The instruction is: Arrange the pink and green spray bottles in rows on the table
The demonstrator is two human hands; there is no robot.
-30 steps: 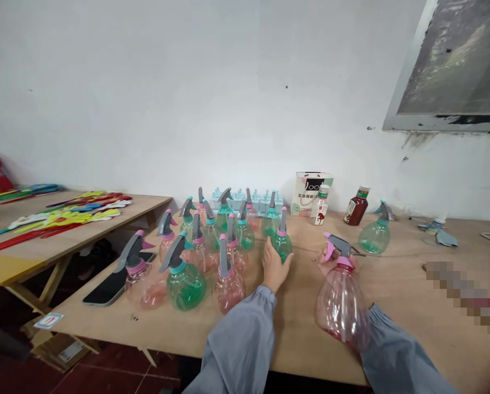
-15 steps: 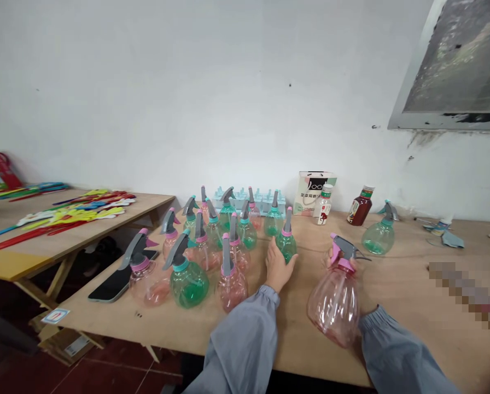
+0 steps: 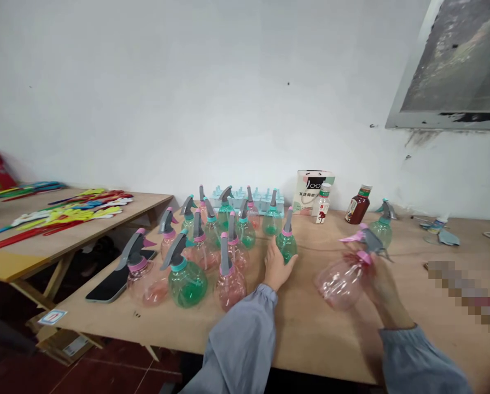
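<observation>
My left hand (image 3: pixel 276 269) is curved around the lower side of a green spray bottle (image 3: pixel 286 245) with a pink collar, which stands upright on the table. My right hand (image 3: pixel 381 283) grips a clear pink spray bottle (image 3: pixel 338 282) by its neck, just under the grey and pink trigger head. That bottle is tilted, its base towards the left; my right fingers are partly hidden and blurred. Left of my left hand, several pink and green spray bottles stand in a cluster, among them a pink one (image 3: pixel 230 287) and a green one (image 3: pixel 188 284) near the front.
Beyond my right hand stands another green spray bottle (image 3: pixel 381 232). A paper bag (image 3: pixel 304 201), a white-labelled bottle (image 3: pixel 322 207) and a dark red bottle (image 3: pixel 357 209) are by the wall. At left lie a phone (image 3: pixel 108 284) and, on another table, colourful gloves (image 3: pixel 76 214).
My right hand has moved right and slightly up, and the pink spray bottle has tipped from near upright to a strong slant. My left hand stays around the green spray bottle.
</observation>
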